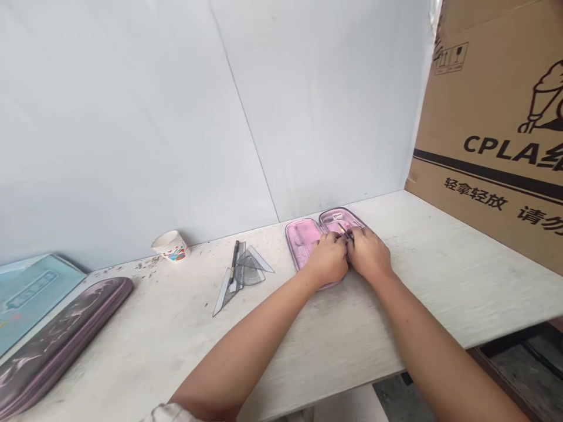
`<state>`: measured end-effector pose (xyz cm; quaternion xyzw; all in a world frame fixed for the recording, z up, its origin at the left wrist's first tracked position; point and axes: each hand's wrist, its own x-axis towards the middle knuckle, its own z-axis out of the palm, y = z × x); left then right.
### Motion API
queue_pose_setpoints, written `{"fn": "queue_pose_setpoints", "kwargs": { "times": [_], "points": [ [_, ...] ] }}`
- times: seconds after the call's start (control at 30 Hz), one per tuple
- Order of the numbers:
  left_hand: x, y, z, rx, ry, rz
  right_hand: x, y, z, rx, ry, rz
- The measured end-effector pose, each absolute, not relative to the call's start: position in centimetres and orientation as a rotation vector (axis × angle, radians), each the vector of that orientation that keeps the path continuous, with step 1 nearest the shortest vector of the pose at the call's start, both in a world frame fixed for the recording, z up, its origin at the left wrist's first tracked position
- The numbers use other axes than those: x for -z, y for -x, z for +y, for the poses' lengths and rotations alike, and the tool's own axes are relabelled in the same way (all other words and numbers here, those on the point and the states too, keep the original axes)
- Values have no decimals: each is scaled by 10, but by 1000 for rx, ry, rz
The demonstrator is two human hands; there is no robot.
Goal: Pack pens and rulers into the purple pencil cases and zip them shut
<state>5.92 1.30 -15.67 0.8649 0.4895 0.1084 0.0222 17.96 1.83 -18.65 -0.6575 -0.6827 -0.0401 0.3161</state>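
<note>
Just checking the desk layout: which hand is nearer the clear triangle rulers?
Left. The left hand is closer, to the rulers' right in view but not touching them. The right hand lies farther off, beyond the left hand, both hands over the pink case.

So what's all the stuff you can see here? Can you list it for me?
wall: 1, pale grey, behind the table
table: 1, whitish, under the things
cardboard box: 1, brown, far right
blue book: 1, blue, far left
closed case: 1, purple, beside the blue book
paper cup: 1, white with colours, by the wall
shavings: several, dark, left of the cup
set squares: 2, clear, mid-table
pen: 1, black, on the set squares
open case: 1, pink, under the hands
thin tool: 1, dark, between the hands
left hand: 1, on the open case
right hand: 1, on the open case
</note>
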Motion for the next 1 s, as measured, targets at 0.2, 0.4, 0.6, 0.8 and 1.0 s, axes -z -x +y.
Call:
{"fn": "queue_pose_setpoints", "kwargs": {
  "times": [0.2, 0.4, 0.6, 0.8, 1.0],
  "points": [
    [161, -64, 18, -291, -2667, 1579, 194, -182, 19, 170, 1657, -1874],
    [157, -35, -3, -451, -2542, 1617, 208, -189, 21, 294, 1595, -1875],
    [151, 49, -33, -573, -2402, 1886, 205, -188, 14, 430, 1471, -1851],
    [169, 134, -56, -552, -2243, 2531, 195, -157, 4, 509, 1269, -1923],
    [188, 153, -55, -414, -2172, 2568, 168, -72, -12, 417, 1014, -2185]
  ]
}}
